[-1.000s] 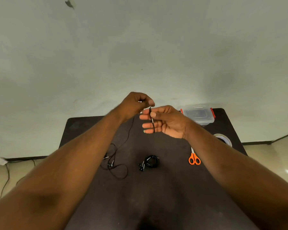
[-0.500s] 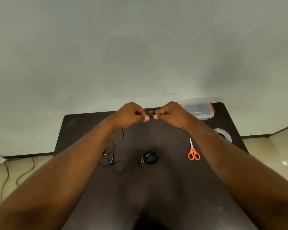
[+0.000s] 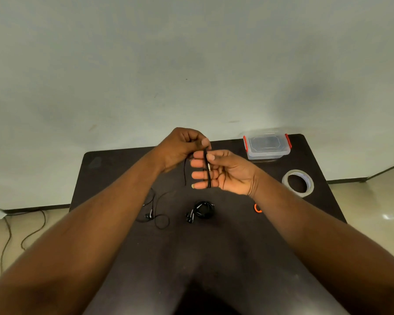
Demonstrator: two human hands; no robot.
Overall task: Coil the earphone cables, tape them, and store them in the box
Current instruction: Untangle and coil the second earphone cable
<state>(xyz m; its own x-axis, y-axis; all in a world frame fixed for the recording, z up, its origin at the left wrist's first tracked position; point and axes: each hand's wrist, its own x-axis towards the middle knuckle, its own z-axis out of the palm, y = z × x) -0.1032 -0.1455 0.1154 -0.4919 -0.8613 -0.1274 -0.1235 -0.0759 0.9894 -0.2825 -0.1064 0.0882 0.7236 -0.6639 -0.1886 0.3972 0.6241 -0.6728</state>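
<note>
A black earphone cable (image 3: 208,169) runs across the straight fingers of my right hand (image 3: 223,172), palm up, with my thumb pressing it near the plug. My left hand (image 3: 182,147) pinches the same cable just above those fingers. The loose rest of the cable (image 3: 156,210) hangs down to the black table (image 3: 114,169) and ends in earbuds at the left. A second earphone set (image 3: 201,210) lies coiled at the table's middle. The clear box (image 3: 267,146) with red clips stands closed at the far right. A tape roll (image 3: 298,183) lies near the right edge.
Orange scissors (image 3: 257,208) are mostly hidden under my right forearm. The table stands against a pale wall. A cord lies on the floor at the left.
Both hands were fists pinching the cable together half a second ago. Now my right hand has turned palm up with fingers out, and the cable lies wound across them.
</note>
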